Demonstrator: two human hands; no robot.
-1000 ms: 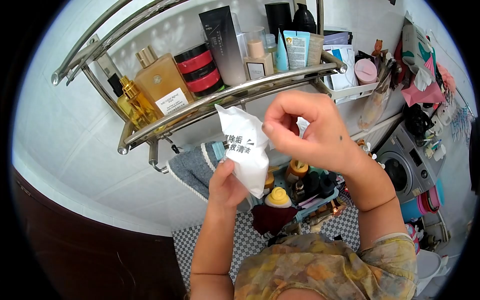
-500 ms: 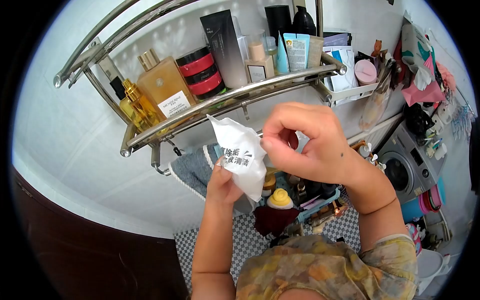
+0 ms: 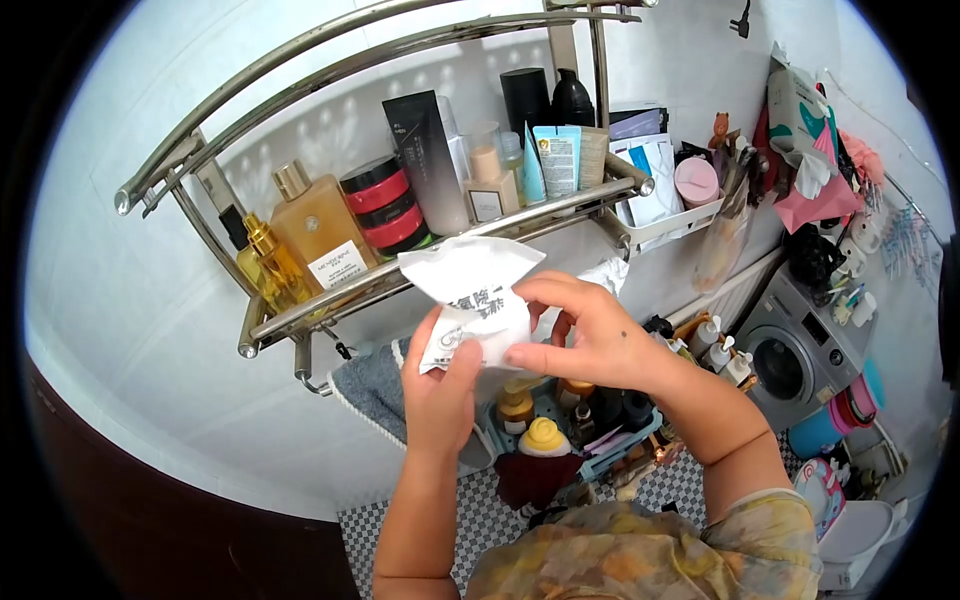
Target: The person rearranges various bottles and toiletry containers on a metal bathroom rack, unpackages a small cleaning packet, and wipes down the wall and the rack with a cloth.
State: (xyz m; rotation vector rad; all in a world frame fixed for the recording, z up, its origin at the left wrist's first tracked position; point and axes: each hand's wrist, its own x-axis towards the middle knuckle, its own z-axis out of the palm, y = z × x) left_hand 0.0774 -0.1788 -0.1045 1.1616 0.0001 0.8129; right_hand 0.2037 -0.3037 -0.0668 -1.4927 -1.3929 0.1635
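In front of a silver tubular metal shelf (image 3: 575, 203), the left hand (image 3: 438, 395) has its grip closed around a crumpled white printed packet (image 3: 482, 318); the half-curled right hand (image 3: 595, 338) touches it, hold unclear.

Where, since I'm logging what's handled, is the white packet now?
The white packet is near the head view's centre, in the left hand, with the right hand at its right edge, below the dark tube.
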